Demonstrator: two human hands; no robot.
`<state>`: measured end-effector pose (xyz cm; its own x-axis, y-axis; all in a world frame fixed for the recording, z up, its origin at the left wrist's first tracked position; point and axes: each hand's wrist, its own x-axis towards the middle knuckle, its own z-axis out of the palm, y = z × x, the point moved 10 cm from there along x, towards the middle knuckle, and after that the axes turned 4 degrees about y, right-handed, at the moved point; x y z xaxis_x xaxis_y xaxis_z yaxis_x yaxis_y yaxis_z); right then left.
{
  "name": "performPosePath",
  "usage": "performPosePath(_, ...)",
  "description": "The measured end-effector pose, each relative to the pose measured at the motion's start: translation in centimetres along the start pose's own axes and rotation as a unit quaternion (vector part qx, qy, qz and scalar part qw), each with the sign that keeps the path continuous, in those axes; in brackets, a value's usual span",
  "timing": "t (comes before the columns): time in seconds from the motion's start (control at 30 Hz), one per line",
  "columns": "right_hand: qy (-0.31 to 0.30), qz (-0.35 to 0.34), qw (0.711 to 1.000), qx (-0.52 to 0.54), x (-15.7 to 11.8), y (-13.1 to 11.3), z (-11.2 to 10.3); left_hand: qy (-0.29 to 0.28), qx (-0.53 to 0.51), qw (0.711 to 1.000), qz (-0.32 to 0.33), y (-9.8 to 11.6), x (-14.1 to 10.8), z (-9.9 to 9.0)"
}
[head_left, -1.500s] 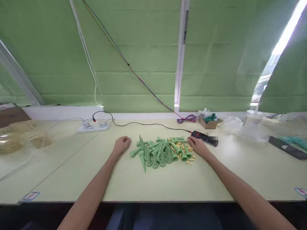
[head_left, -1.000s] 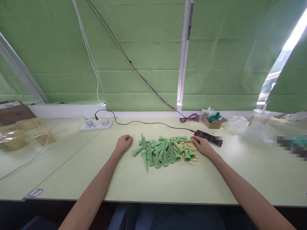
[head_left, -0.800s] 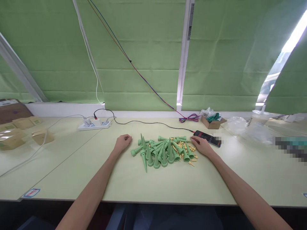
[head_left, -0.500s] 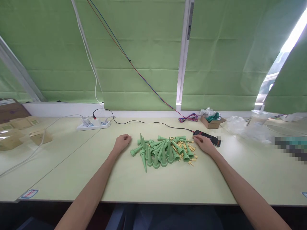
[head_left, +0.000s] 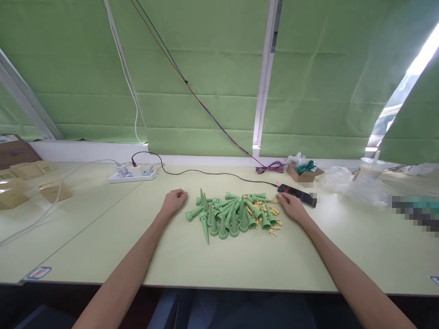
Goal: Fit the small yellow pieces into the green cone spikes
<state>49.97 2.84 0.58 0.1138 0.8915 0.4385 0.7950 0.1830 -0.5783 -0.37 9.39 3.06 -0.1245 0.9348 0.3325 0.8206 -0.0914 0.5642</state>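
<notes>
A heap of green plastic cone-shaped spikes (head_left: 223, 230) lies on the table between my hands, some standing on their wide ends and others on their sides. Small yellow plastic pieces (head_left: 273, 233) are scattered through its right part. Left of the heap, my left hand (head_left: 174, 201) rests on the tabletop with its fingers curled in, apart from the spikes. My right hand (head_left: 291, 204) lies loosely closed at the heap's right side, near the yellow pieces and just in front of a black phone (head_left: 297, 195). Nothing shows in either hand.
A black cable (head_left: 212, 173) runs from a white power strip (head_left: 132, 175) to the phone. Behind stand a small cardboard box (head_left: 305, 175) and a coiled wire bundle (head_left: 270, 167). Plastic bags (head_left: 338, 178) and a cup (head_left: 368, 170) are at right; tan boxes (head_left: 56, 190) sit at left.
My view has shifted very slightly. Both hands and the heap keep their places on the table.
</notes>
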Motion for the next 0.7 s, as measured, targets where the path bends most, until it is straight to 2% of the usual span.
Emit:
performPosePath(0.13, -0.005, 0.001, 1.0, 0.002, -0.2, -0.59, 0.03, -0.001, 0.001, 1.0, 0.001, 0.07, -0.04, -0.01)
performPosePath(0.7, -0.012, 0.007, 1.0, 0.027, -0.18, -0.44, 0.04, -0.004, 0.003, 1.0, -0.003, 0.18, -0.18, -0.01)
